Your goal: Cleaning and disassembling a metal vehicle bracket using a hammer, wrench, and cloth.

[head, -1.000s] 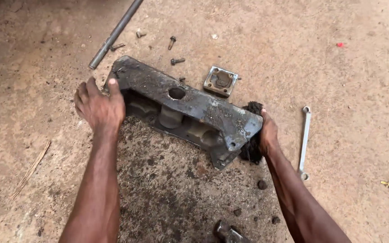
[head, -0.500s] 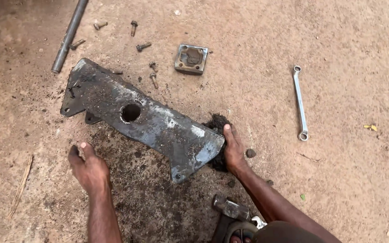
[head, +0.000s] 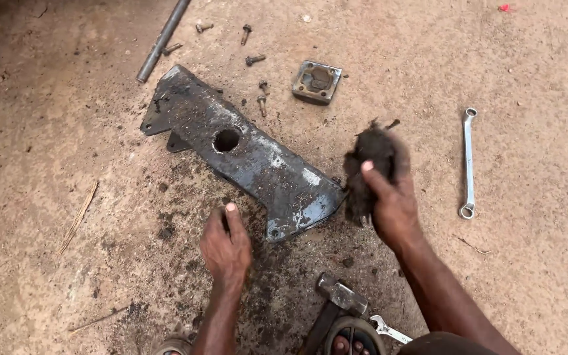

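A greasy metal cover plate [head: 248, 154] is lying flat on the dirt ground [head: 67, 276], just ahead of both hands. The right hand [head: 389, 204] is gripping a black oily rag [head: 369, 164] beside the plate's near end. The left hand [head: 226, 244] is resting loosely curled, holding nothing, near the plate's lower edge. A ring spanner [head: 468, 164] is lying right of the right hand.

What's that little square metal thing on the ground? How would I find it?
Start at the long dark metal plate lying slantwise on the sandy ground. Look just past its upper edge, toward the top of the view: the small square metal piece lies there, apart from the plate. The loose bolts beside it are thin and dark, while it is a flat grey square with a hollow middle.
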